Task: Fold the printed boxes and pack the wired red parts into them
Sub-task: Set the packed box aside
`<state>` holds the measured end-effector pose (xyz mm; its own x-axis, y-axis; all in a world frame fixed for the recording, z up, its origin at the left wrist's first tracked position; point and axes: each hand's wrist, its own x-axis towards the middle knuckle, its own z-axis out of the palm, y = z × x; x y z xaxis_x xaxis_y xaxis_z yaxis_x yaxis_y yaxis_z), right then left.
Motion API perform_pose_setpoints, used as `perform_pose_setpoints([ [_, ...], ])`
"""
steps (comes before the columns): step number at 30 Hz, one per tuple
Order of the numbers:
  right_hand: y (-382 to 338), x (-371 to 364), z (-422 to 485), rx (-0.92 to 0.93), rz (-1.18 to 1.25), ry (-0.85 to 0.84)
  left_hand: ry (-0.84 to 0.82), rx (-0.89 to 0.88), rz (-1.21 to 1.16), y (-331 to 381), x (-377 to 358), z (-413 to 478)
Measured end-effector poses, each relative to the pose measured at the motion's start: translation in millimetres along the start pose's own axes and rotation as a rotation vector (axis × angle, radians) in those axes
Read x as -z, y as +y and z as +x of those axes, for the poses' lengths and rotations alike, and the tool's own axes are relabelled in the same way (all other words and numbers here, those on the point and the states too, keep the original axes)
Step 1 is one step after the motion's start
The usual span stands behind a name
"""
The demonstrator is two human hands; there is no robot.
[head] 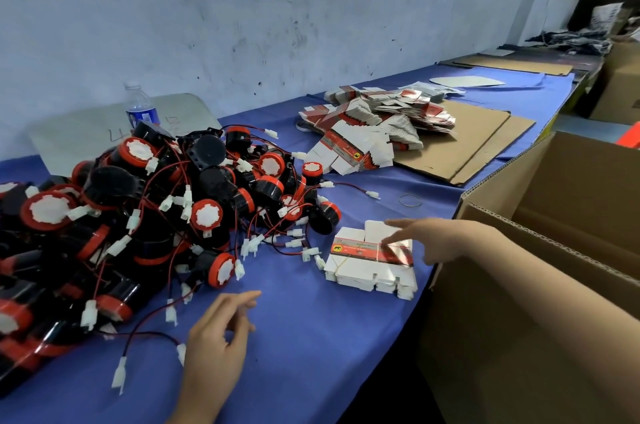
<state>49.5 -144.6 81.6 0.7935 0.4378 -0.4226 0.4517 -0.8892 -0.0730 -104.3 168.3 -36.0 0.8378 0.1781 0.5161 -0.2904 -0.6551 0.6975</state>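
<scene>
Right hand (437, 240): fingers (398, 224) extended and spread, gripping nothing, tips over the far right part of the bundle of flat boxes (371, 259); contact appears light, and motion blur hides the exact touch points. Left hand (217, 337): fingers (242, 299) loosely curled and relaxed, holding nothing, poised above the blue cloth (311, 337) just beside a loose white connector. The bundle is a stack of unfolded white card blanks with a red printed band and a yellow emblem at the band's left end; a thin elastic band crosses it. It lies flat on the cloth near the table's front edge, between the pile of red parts (156, 209) and the open carton (554, 285). The printed band runs left to right across the view and dips slightly toward the carton; the flaps point toward and away from the person. The parts are black cylinders with red caps and white centres, trailing red and black wires with white plugs. A larger heap of flat boxes (374, 125) lies farther back, partly on a cardboard sheet (485, 139).
</scene>
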Motion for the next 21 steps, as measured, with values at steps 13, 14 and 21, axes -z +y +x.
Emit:
perform_pose_setpoints([
  [13, -17, -30, -3, 0.283, -0.693, 0.123, -0.041, -0.048, 0.003, -1, -1, -1],
  [14, -19, -30, -4, 0.298, -0.697, 0.124, -0.046, -0.078, 0.021, 1, -2, -2],
  [21, -29, -20, -6, 0.341, -0.691, 0.129, -0.233, -0.434, 0.088, 47, -50, -11],
])
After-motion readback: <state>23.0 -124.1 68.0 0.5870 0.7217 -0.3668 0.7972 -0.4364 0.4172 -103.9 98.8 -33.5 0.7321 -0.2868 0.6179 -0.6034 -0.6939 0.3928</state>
